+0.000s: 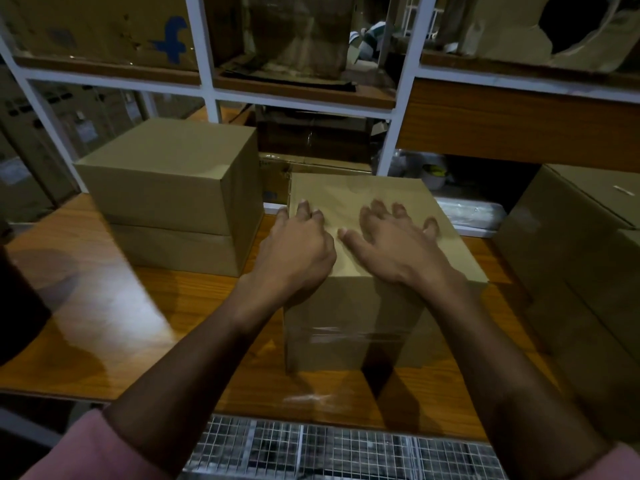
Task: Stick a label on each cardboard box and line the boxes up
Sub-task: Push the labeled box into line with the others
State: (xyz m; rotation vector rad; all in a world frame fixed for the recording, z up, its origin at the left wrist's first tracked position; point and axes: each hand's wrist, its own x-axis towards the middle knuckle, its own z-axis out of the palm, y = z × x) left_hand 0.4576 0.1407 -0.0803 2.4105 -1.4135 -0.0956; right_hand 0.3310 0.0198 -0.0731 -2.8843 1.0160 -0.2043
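Head view: hands [346, 247] atop box [353, 317]

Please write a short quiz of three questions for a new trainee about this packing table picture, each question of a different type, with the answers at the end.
1. True or false: both hands lie on top of the middle box.
2. Multiple choice: the stack of two boxes stands (A) left of the middle box, (B) on top of it, (C) under the table.
3. Short answer: what runs across the near side of the middle box?

Key
1. True: the left hand is at its left edge, fingers bent over it; the right hand is spread flat on top.
2. A, on the wooden table.
3. A strip of clear tape. No label is visible on this box.
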